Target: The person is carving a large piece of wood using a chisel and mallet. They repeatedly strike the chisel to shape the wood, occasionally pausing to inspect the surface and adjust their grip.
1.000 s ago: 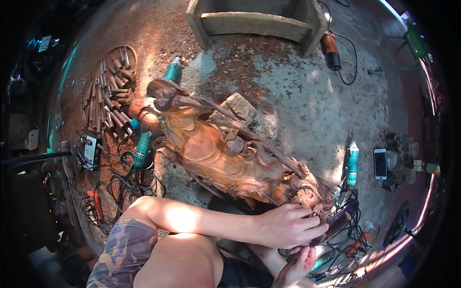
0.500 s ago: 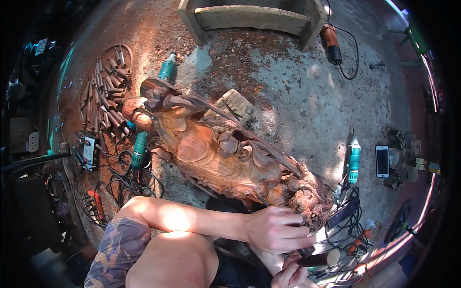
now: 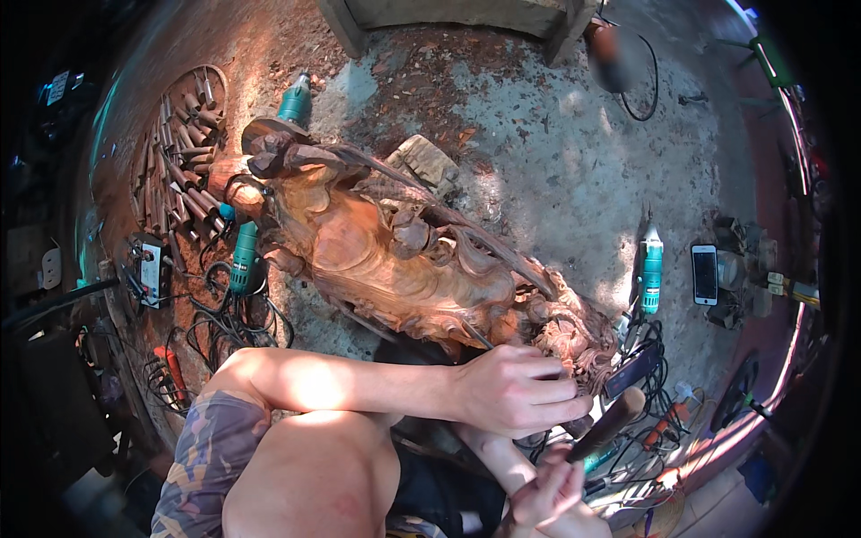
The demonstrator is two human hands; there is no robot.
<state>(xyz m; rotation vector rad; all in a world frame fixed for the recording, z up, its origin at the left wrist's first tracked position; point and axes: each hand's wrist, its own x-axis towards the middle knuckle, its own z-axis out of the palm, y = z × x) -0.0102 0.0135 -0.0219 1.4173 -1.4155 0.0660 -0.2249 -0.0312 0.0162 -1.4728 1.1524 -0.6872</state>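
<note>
A large reddish-brown wood carving [image 3: 386,269] with swirling relief lies slantwise across the floor in front of me. Over its lower right end, my left hand [image 3: 518,391] is closed round a chisel, its thin metal shank [image 3: 476,334] showing beyond the fingers and pointing toward the wood. Most of the chisel's handle is hidden in the fist, and the cutting edge is hard to see. Just below, my right hand [image 3: 547,491] grips a short wooden mallet [image 3: 608,423], round-ended and tilted up to the right, near the left fist.
Many chisels [image 3: 184,166] lie bundled at the far left. Green rotary tools [image 3: 244,258] with tangled cords lie on both sides, beside a control box [image 3: 152,272]. A phone [image 3: 705,274] rests at the right. A wooden bench [image 3: 457,13] stands at the back; a wood block [image 3: 421,164] touches the carving.
The mallet has swung from nearly level to tilted upward, its end higher and farther right. My left hand keeps its grip on the chisel. The whole view has shifted slightly.
</note>
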